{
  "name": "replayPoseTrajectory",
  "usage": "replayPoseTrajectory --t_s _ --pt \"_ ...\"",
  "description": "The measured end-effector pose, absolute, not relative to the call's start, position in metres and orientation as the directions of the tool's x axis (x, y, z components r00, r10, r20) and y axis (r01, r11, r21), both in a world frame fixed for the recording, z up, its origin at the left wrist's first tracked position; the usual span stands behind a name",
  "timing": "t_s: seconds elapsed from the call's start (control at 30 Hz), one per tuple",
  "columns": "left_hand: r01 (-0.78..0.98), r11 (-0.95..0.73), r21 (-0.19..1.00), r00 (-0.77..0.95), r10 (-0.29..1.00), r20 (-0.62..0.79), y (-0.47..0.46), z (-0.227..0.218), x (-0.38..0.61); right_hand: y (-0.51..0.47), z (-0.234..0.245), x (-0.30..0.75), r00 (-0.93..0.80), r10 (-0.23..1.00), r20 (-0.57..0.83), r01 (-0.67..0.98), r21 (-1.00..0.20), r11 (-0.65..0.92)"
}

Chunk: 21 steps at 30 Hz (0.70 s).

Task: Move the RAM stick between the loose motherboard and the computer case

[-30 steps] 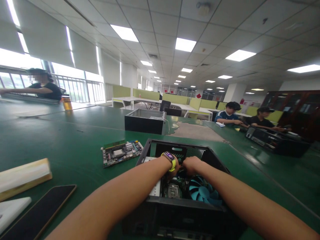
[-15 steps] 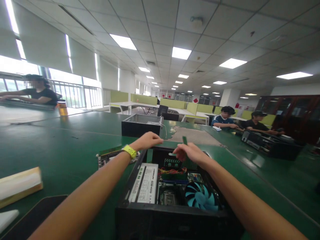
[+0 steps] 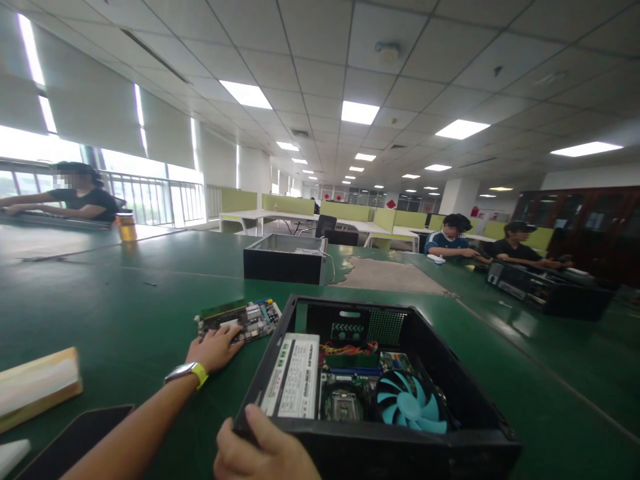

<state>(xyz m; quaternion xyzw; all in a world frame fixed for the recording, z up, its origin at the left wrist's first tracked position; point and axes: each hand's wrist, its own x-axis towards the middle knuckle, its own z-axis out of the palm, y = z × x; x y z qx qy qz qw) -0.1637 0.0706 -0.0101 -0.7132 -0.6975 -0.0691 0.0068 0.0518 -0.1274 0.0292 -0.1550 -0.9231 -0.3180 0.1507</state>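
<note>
An open black computer case (image 3: 453,373) lies on the green table in front of me. Inside it are a grey power supply (image 3: 293,373), a motherboard and a blue fan (image 3: 407,403). My right hand (image 3: 260,453) grips the case's near left corner, thumb over the rim. My left hand (image 3: 215,347), with a yellow-strapped watch on the wrist, rests with fingers stretched out on the near edge of a loose motherboard (image 3: 253,312) that lies on the table left of the case.
A second open case (image 3: 283,260) stands further back. A wood-edged white block (image 3: 35,387) and a dark flat slab (image 3: 75,440) lie at the near left. People sit at the far left (image 3: 80,193) and at the right (image 3: 450,240) by another case (image 3: 545,293).
Both hands have come out of the case. The left hand went left and down onto the loose motherboard. The right hand dropped the small green piece from view and took hold of the case's near corner.
</note>
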Motion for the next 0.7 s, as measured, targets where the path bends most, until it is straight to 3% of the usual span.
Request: replayPoseTrajectory --t_s 0.1,0.27,0.47,0.6,0.7 --pt "0.997 -0.030 0.071 0.020 0.991 0.132 0.068 -0.009 -0.163 -0.124 0.037 0.075 -0.893 0.235 0.385 0.405 0.454 0.794" --pt "0.995 -0.042 0.089 0.031 0.992 0.122 0.067 -0.009 -0.165 -0.097 0.056 0.125 -0.785 0.509 0.352 0.609 0.292 0.737" --pt "0.993 -0.075 0.096 0.062 0.990 0.127 0.065 -0.006 -0.169 -0.043 0.052 0.235 -0.503 0.770 0.392 0.858 0.331 0.392" --pt "0.990 -0.104 0.098 0.095 0.991 0.099 0.056 0.001 -0.164 -0.029 0.047 0.316 -0.279 0.852 0.443 0.928 0.353 0.120" --pt "0.979 -0.187 0.083 0.178 0.979 0.103 0.034 0.007 -0.145 -0.025 0.049 0.348 -0.054 0.893 0.447 0.955 0.285 -0.084"
